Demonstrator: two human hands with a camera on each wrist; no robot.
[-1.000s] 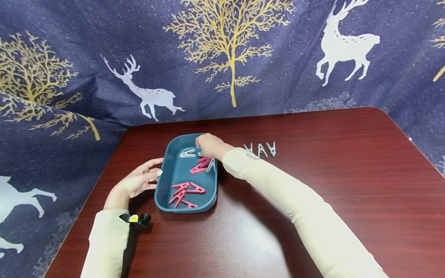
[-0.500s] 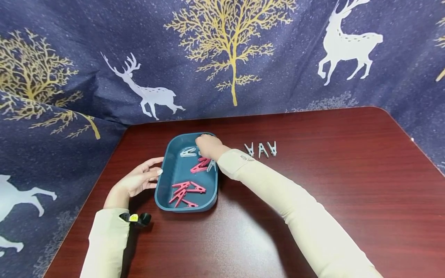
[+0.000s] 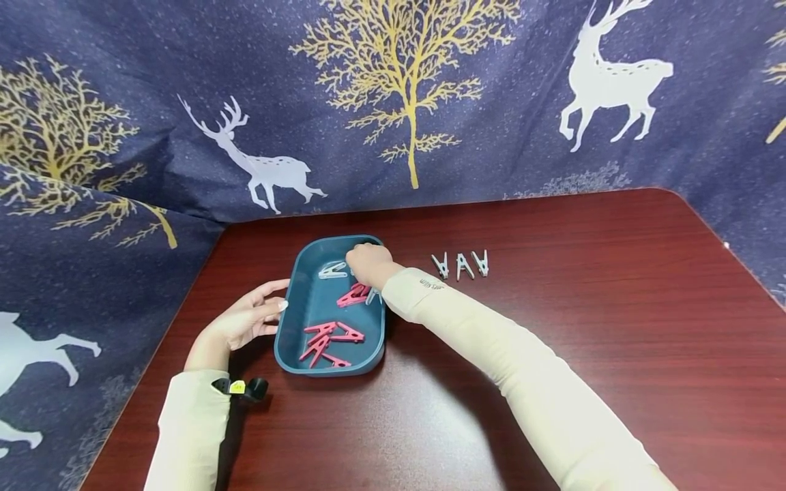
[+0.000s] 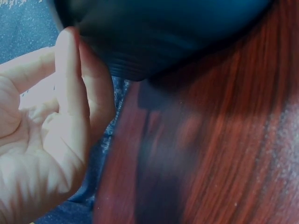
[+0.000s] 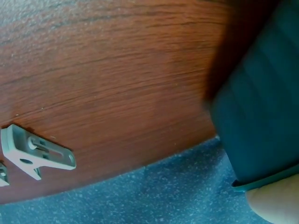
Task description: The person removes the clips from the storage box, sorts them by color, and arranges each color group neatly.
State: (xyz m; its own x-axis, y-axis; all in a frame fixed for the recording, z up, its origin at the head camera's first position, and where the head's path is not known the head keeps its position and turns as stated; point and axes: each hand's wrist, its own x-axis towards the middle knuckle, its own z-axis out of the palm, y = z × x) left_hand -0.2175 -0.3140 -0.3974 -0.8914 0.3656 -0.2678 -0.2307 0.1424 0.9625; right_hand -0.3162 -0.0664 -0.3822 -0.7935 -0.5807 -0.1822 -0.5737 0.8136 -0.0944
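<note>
Reaching into the far end of the tray (image 3: 288,320), the right hand (image 3: 367,262) sits curled over the pegs there, knuckles toward the camera; whether its fingers pinch anything cannot be told, since they are hidden beneath it. Just left of that hand a grey peg (image 3: 332,270) lies on the tray floor, and directly near of it lie a pink peg (image 3: 353,296) and part of another grey one. A cluster of pink pegs (image 3: 327,341) lies at the near end of the tray. The left hand (image 3: 245,320) rests at the tray's left wall with fingers extended and relaxed, fingertips at the rim.

From the head view the left hand's contact is hard to judge; the left wrist view shows a fingertip (image 4: 70,46) touching the dark outer wall of the tray (image 4: 154,32), palm spread. The right wrist view shows only a fingertip (image 5: 275,203) at the tray rim (image 5: 266,182), plus one grey peg (image 5: 37,151) lying on the wood beyond, which the head view reveals as part of a row of three grey pegs (image 3: 460,264) to the right of the tray, well apart from it.

Everything stands on a dark red wooden table (image 3: 583,327). A navy cloth (image 3: 153,82) printed with gold trees and white deer hangs behind and to the left of it.
</note>
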